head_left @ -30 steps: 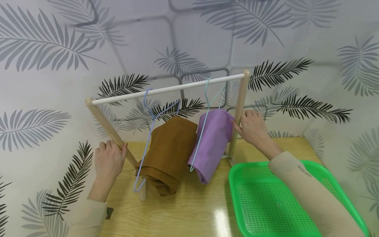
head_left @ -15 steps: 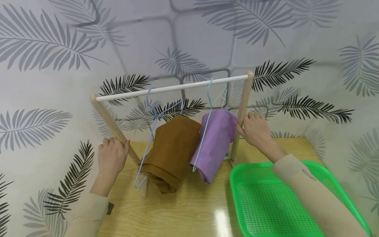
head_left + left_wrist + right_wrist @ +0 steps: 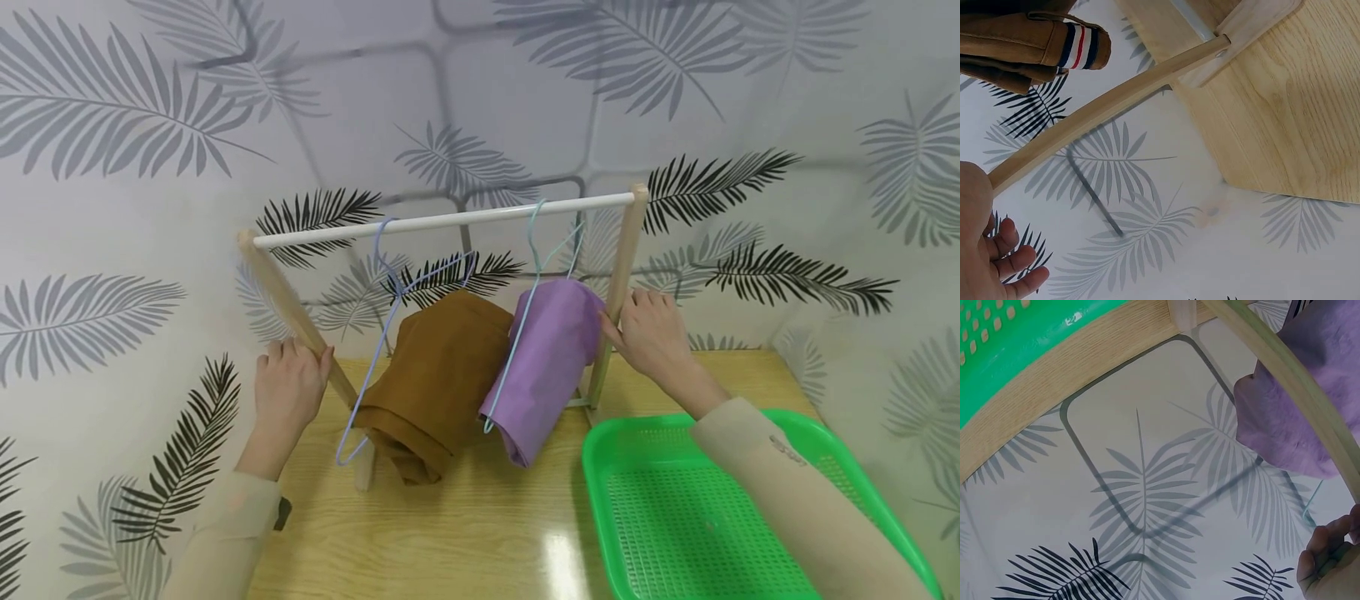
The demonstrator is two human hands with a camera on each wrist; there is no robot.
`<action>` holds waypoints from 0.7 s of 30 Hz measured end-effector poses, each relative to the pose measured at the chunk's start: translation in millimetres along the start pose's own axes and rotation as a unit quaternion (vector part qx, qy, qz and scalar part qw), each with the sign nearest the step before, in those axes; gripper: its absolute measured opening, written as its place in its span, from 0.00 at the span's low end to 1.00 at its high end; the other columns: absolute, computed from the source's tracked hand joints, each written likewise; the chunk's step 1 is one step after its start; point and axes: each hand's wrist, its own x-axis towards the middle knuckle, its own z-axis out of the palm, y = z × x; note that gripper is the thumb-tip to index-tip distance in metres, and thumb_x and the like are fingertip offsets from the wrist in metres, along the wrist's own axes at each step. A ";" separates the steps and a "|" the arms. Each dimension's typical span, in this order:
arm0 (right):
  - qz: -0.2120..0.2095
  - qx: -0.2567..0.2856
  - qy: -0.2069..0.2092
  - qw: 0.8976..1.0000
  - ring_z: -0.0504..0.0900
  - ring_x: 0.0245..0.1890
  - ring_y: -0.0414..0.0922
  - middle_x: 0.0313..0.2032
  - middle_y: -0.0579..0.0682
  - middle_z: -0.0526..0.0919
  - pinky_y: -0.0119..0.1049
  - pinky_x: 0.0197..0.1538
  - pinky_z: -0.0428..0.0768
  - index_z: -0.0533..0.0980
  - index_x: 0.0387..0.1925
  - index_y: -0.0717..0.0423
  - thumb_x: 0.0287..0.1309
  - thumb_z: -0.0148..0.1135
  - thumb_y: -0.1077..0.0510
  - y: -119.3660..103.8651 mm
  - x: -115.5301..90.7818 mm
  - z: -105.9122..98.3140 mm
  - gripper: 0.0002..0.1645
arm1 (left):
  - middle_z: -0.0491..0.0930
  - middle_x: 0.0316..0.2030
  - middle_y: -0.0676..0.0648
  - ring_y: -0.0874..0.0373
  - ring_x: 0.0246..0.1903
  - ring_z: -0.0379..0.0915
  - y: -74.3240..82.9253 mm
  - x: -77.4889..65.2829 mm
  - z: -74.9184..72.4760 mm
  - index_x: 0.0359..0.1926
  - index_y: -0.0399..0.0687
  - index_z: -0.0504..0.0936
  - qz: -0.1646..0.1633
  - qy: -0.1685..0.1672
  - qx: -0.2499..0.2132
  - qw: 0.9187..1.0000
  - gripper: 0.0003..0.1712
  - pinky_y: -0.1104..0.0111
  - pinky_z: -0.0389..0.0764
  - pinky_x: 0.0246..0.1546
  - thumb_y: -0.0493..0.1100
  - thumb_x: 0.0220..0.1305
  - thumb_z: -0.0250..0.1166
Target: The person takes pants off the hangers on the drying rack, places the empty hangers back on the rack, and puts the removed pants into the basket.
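Observation:
A small clothes rack (image 3: 450, 221) with a white rail and wooden posts stands on the table. My left hand (image 3: 288, 387) grips its left post (image 3: 288, 304), thumb along the near side; the left wrist view shows the other fingers bent loosely beside the wood. My right hand (image 3: 652, 337) holds the right post (image 3: 626, 250) between thumb and fingers. From a blue hanger (image 3: 378, 350) hangs a folded brown garment (image 3: 442, 375), with a striped band (image 3: 1077, 47) showing in the left wrist view. A folded purple garment (image 3: 543, 358) hangs on a teal hanger (image 3: 517, 342), close to my right thumb.
A green plastic basket (image 3: 596, 483) sits at the right of the wooden table (image 3: 450, 550), under my right forearm. Leaf-patterned wall covering (image 3: 495, 92) rises behind the rack and at both sides. A small dark object (image 3: 282, 513) lies by my left sleeve.
Both hands and the rack have shifted slightly to the right, the left post more than the right one. The hangers and garments have moved along with it, swaying a little.

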 end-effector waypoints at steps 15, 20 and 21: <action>0.014 0.003 -0.001 1.000 0.81 0.32 0.63 0.27 0.64 0.81 0.54 0.36 0.77 0.76 0.26 0.65 0.70 0.65 0.47 -2.3 -4.2 -1.6 0.25 | 0.79 0.29 0.30 0.32 0.36 0.76 -3.1 13.7 13.8 0.30 0.28 0.73 0.000 -0.013 -0.010 1.000 0.29 0.45 0.78 0.35 0.52 0.80 0.54; 0.019 0.009 -0.002 1.000 0.81 0.32 0.64 0.28 0.64 0.81 0.55 0.36 0.77 0.75 0.26 0.64 0.71 0.64 0.48 -3.4 -5.1 -2.3 0.25 | 0.79 0.30 0.29 0.32 0.36 0.76 -4.2 18.9 18.1 0.31 0.27 0.73 0.001 -0.006 -0.017 1.000 0.29 0.45 0.78 0.34 0.52 0.80 0.55; 0.019 0.008 -0.002 1.000 0.82 0.32 0.64 0.28 0.64 0.81 0.55 0.36 0.77 0.75 0.26 0.64 0.71 0.63 0.48 -3.6 -5.5 -2.4 0.25 | 0.79 0.30 0.29 0.32 0.37 0.76 -4.0 20.0 18.1 0.32 0.27 0.73 0.000 -0.009 -0.019 1.000 0.29 0.44 0.78 0.35 0.52 0.80 0.55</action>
